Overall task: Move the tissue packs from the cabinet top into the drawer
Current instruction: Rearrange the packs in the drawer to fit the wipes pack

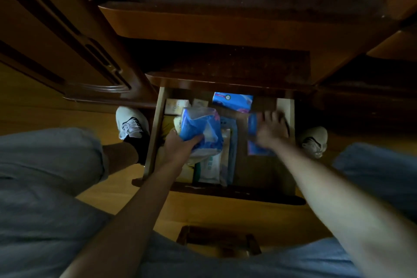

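Below the dark wooden cabinet top, the drawer stands pulled out. My left hand grips a blue tissue pack in crinkled plastic, above the drawer's left half. My right hand, blurred, lies with spread fingers on another blue tissue pack in the drawer's right half; I cannot tell whether it grips it. A third blue pack lies at the back of the drawer, partly under the cabinet edge.
The drawer also holds a white wipes pack, pale boxes at the back left and flat items in the middle. My shoes stand on the wooden floor either side. A carved wooden panel rises at left.
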A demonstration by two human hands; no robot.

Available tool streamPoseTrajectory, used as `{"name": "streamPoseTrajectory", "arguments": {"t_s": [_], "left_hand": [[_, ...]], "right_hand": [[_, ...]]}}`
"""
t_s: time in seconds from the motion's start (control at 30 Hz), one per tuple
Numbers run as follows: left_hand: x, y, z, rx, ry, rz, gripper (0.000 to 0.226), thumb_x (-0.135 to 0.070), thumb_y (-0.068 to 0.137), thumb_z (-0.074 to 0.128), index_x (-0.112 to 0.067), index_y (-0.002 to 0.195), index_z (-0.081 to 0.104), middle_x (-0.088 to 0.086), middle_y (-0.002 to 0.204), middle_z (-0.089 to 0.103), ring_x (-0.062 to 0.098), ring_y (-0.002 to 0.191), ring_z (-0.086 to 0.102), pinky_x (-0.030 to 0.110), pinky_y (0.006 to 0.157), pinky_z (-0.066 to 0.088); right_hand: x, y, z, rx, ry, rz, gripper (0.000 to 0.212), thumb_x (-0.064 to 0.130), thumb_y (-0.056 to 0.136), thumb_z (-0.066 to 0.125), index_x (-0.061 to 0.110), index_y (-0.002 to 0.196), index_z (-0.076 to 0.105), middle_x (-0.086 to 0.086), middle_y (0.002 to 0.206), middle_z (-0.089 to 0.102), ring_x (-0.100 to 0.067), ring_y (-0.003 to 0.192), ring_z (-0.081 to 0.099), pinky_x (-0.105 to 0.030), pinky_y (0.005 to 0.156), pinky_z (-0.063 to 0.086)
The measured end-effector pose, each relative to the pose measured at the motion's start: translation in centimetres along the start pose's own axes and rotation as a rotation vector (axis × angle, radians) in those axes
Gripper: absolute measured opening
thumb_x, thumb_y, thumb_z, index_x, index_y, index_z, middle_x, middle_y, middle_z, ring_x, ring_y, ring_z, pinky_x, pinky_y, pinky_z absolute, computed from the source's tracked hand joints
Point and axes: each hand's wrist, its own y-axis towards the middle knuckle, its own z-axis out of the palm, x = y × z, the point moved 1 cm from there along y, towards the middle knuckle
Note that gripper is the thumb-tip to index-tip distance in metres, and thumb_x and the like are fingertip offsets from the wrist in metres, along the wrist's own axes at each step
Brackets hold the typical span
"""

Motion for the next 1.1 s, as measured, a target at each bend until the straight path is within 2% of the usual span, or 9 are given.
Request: {"name": "streamPoseTrajectory", "arguments": {"t_s": [0.07,0.17,0.33,0.47,0.6,0.7,0.87,1.0,1.1], "left_hand": [[-0.6,0.2,0.9,-0.008,-0.019,-0.026,0.055,-0.036,0.070,0.089,-0.016,0.113,0.061,-0.003,0.094,0.071,0.008,0.079,0.068,0.011,0.045,0.046],[-1.4,0.8,2.1,0.009,-0.061,-0.048,0.041,-0.030,0.071,0.090,-0.023,0.098,0.060,-0.006,0.091,0.069,0.005,0.076,0.066,0.015,0.050,0.047],[-1.8,0.4,1.9,-0.011,-0.069,-0.035,0.042,-0.033,0.072,0.089,-0.027,0.094,0.054,-0.014,0.084,0.062,0.000,0.073,0.061,0.012,0.047,0.044],[-1.6,0.5,1.3,-0.025,-0.100,-0.028,0.035,-0.030,0.073,0.089,-0.027,0.094,0.060,-0.012,0.085,0.067,0.000,0.072,0.065,0.010,0.045,0.045],[-1.3,0.0,0.7,-0.020,-0.118,-0.021,0.047,-0.026,0.072,0.090,-0.013,0.108,0.063,0.002,0.095,0.072,0.014,0.082,0.071,0.022,0.054,0.056],[-1.2,-0.5,0.3,-0.037,-0.126,-0.027,0.053,-0.025,0.073,0.090,-0.004,0.113,0.062,0.012,0.099,0.073,0.023,0.086,0.073,0.032,0.063,0.060],[-1.6,-0.3,0.5,-0.014,-0.109,-0.038,0.055,-0.028,0.074,0.088,-0.004,0.115,0.060,0.011,0.101,0.071,0.022,0.088,0.072,0.028,0.062,0.058],[-1.5,0.2,1.1,0.000,-0.106,-0.035,0.054,-0.029,0.074,0.088,-0.014,0.116,0.059,0.004,0.103,0.071,0.018,0.091,0.071,0.037,0.071,0.062],[-1.5,0.5,1.8,-0.011,-0.070,-0.025,0.050,-0.036,0.071,0.088,-0.024,0.110,0.059,-0.007,0.095,0.069,0.008,0.085,0.068,0.025,0.060,0.055]], "right_hand": [[0.3,-3.8,2.8,0.048,-0.069,-0.041,0.092,0.073,0.088,0.048,0.013,0.154,0.027,-0.016,0.155,0.038,-0.037,0.139,0.036,-0.050,0.111,0.029],[0.8,-7.6,5.5,0.073,-0.156,-0.069,0.082,0.071,0.094,0.038,0.010,0.149,0.035,-0.017,0.148,0.047,-0.035,0.132,0.044,-0.047,0.109,0.031],[1.3,-4.9,2.7,0.204,0.076,0.040,0.080,0.073,0.093,0.037,0.012,0.145,0.046,-0.015,0.151,0.046,-0.034,0.136,0.046,-0.046,0.107,0.041],[3.0,-1.6,0.1,-0.132,0.339,0.129,0.089,0.068,0.084,0.056,0.019,0.154,0.031,-0.012,0.154,0.040,-0.032,0.139,0.043,-0.046,0.109,0.042],[4.9,3.0,-2.3,-0.147,0.303,0.067,0.094,0.059,0.089,0.056,0.020,0.162,0.010,-0.007,0.168,0.016,-0.032,0.152,0.019,-0.049,0.119,0.023],[5.1,5.7,-2.8,-0.062,0.216,0.071,0.099,0.063,0.084,0.062,0.017,0.160,0.018,-0.013,0.163,0.030,-0.034,0.148,0.028,-0.047,0.120,0.026],[5.0,6.6,-2.9,-0.083,0.208,0.099,0.070,0.059,0.088,0.063,0.013,0.140,0.052,-0.015,0.139,0.057,-0.033,0.131,0.051,-0.042,0.110,0.039],[3.8,3.8,-1.9,-0.193,0.034,0.199,0.091,0.074,0.080,0.058,0.012,0.144,0.042,-0.016,0.140,0.048,-0.034,0.127,0.046,-0.044,0.106,0.037],[2.7,1.0,0.1,-0.215,0.055,0.292,0.093,0.075,0.075,0.062,0.007,0.137,0.046,-0.015,0.127,0.049,-0.032,0.116,0.049,-0.042,0.097,0.042]]}}
